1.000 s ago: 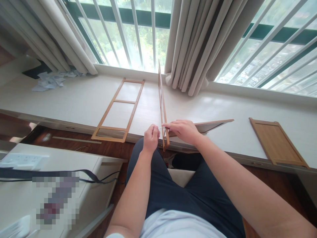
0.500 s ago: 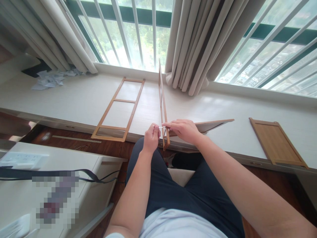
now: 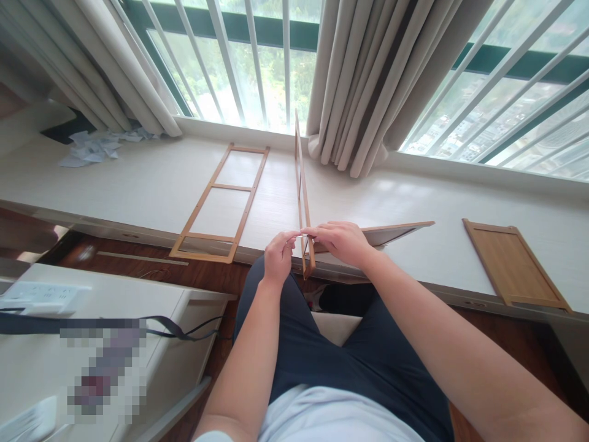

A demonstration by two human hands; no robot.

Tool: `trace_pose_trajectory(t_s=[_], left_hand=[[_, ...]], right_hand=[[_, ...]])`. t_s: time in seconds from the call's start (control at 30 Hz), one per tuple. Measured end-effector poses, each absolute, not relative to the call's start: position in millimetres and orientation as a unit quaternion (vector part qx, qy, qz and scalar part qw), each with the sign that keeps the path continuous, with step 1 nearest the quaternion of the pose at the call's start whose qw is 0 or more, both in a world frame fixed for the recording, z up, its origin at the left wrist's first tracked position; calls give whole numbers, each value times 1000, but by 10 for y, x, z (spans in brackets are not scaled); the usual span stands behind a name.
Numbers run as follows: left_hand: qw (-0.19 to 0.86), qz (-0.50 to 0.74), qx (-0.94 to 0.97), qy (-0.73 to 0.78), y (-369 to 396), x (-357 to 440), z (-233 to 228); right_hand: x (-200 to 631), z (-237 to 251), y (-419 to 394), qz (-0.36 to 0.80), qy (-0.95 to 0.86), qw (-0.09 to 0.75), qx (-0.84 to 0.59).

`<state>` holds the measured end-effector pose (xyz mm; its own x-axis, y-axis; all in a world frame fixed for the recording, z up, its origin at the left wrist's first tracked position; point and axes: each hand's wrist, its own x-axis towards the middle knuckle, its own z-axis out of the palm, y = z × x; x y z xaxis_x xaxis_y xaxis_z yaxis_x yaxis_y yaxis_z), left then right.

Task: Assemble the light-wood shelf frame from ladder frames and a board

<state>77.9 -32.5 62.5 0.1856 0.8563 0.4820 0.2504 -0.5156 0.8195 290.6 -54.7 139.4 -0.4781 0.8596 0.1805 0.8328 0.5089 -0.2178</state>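
Observation:
A thin wooden frame point(image 3: 301, 184) stands on edge on the white windowsill point(image 3: 138, 184), its near end over the sill's front edge. My left hand point(image 3: 278, 258) pinches a small metal screw or pin against the near end of that frame. My right hand point(image 3: 343, 242) grips the same end from the right, fingertips meeting the left hand's. A flat wooden panel point(image 3: 396, 232) lies under and behind my right hand, joined at a right angle to the upright frame.
A second wooden ladder-shaped frame point(image 3: 221, 202) lies flat on the sill to the left. A wooden panel point(image 3: 513, 264) lies at the right. Crumpled paper point(image 3: 92, 149) sits far left. A white cabinet point(image 3: 92, 344) with a black strap stands at lower left. Curtains point(image 3: 368, 80) hang behind.
My left hand has moved slightly right, closing the gap to the frame's end; the small metal piece is now pressed at the frame. The right hand and frame stay put.

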Motion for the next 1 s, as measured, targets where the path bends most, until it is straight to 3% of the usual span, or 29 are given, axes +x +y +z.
trace_pose_trajectory(t_s=[0.23,1.0], left_hand=[[246,522,728,369,-312,756,607],[240,518,712,409,-335,749,607]], right_hand=[[2909,1412,-549,49,-860,129,-491],[2905,1421,-555,53,-855,133,-498]])
